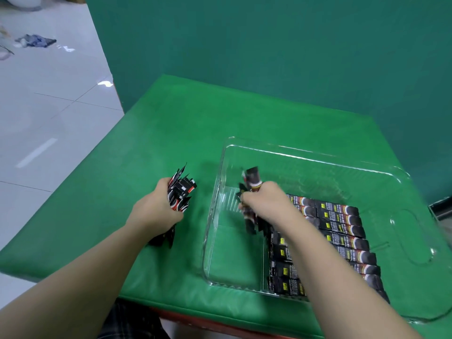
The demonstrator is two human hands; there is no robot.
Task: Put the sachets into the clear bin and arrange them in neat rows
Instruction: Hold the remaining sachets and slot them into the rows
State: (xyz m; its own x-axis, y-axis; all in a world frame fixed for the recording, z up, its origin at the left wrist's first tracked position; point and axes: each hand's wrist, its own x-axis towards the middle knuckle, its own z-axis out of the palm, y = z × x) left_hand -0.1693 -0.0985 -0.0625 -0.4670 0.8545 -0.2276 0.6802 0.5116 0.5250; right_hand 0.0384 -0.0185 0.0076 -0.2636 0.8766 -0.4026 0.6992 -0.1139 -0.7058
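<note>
While the rows of sachets (pixel 340 231) already laid flat cover the right part of the clear bin (pixel 318 157), the left part of its floor is bare, so the task is judged to be partly done, with the placing step in hand. The right hand (pixel 263 200) is inside the bin, fingers curled tight around a small bundle of sachets (pixel 252 182) held roughly upright, just at 9 o'clock from the laid rows. The left hand (pixel 159 204) is outside the bin, at 9 o'clock from it, gripping a larger, fanned bundle of sachets (pixel 182 192) whose lower ends reach down toward the table (pixel 171 123).

The next move is judged to call for lowering the right-hand bundle flat onto the bare floor, aligned with the neighbouring rows, edges parallel and touching. Motion blur hides how many sachets the right hand carries.

The table is covered in green cloth; the bin sits toward its 3 o'clock side. A green backdrop (pixel 269 45) stands at 12 o'clock. Pale floor tiles (pixel 49 106) lie at 10 o'clock, with a crumpled cloth (pixel 36 41) far off on them.
</note>
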